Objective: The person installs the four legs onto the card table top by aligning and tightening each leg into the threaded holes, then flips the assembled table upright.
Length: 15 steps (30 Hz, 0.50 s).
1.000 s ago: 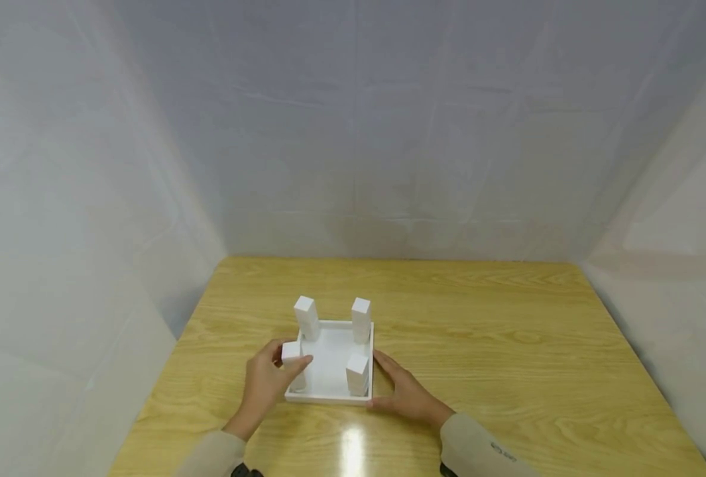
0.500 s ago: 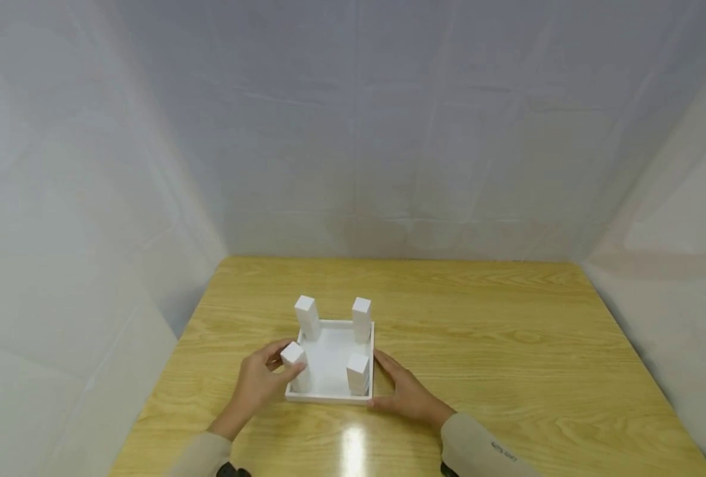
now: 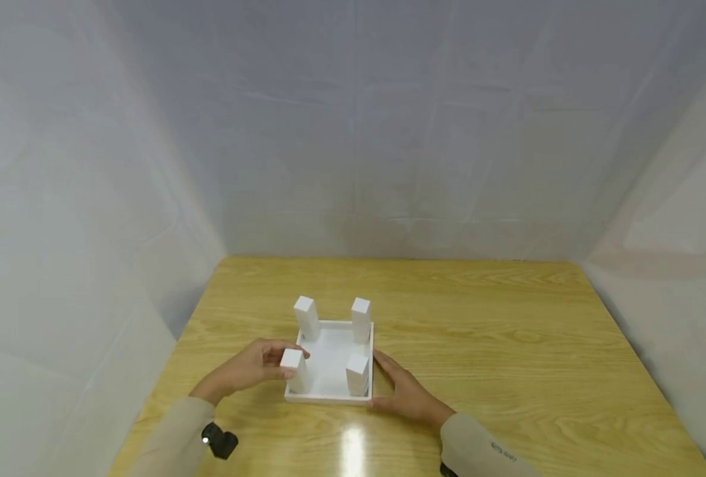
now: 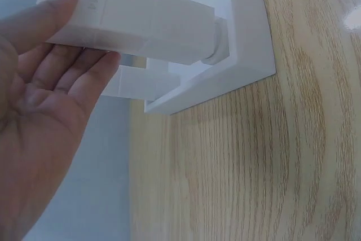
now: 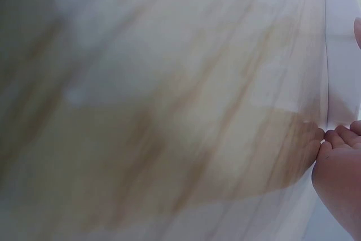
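Observation:
A square white tray point(image 3: 329, 399) lies on the table, with an upright white block column in each corner. My left hand point(image 3: 245, 366) pinches the near-left column point(image 3: 295, 377) by its upper part, thumb on the near side and fingers behind. In the left wrist view this column point(image 4: 135, 18) shows seams between stacked blocks, a faint mark near its top and a round peg at its foot. My right hand point(image 3: 409, 395) rests against the tray's right wall, fingers extended along it and thumb by the front corner. In the right wrist view its fingertips point(image 5: 338, 136) are low at the tabletop.
The far-left column point(image 3: 307, 318), far-right column point(image 3: 361, 320) and near-right column point(image 3: 357, 375) stand around the tray's bare middle. Wood-grain table point(image 3: 490, 331) extends to the right. White sheeting point(image 3: 353, 132) hangs behind and along both sides.
My left wrist has swung outward to the left, and the fingers have shifted round the near-left column, which has turned slightly. The right hand and the tray have stayed put.

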Each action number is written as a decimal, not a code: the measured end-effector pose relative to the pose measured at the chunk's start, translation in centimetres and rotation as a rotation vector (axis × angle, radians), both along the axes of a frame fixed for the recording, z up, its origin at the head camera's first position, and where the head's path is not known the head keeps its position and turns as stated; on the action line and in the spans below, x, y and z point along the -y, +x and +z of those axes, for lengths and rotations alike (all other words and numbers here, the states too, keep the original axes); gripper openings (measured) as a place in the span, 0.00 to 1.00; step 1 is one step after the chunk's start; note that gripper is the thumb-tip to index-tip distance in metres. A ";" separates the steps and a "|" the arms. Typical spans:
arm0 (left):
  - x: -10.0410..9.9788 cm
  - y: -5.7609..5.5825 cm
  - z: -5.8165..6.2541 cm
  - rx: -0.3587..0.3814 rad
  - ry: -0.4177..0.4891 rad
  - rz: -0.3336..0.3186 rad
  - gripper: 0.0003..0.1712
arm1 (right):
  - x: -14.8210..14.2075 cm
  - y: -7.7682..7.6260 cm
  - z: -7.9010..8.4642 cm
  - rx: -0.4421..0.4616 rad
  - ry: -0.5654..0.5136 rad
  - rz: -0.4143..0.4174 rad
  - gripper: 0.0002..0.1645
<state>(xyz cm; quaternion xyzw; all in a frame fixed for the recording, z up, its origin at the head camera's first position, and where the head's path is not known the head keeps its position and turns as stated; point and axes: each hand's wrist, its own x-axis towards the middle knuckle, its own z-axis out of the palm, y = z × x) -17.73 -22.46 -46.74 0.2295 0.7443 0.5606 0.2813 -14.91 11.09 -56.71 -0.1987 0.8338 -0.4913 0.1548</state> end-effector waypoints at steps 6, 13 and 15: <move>0.1 -0.2 0.1 -0.001 -0.029 -0.011 0.24 | 0.0 0.1 0.1 0.002 -0.010 -0.003 0.62; 0.3 0.2 -0.2 0.014 0.002 -0.006 0.26 | 0.0 0.1 0.0 -0.001 -0.009 -0.003 0.61; 0.3 0.4 -0.1 0.016 0.006 0.001 0.26 | 0.0 0.1 0.1 -0.003 -0.002 -0.004 0.62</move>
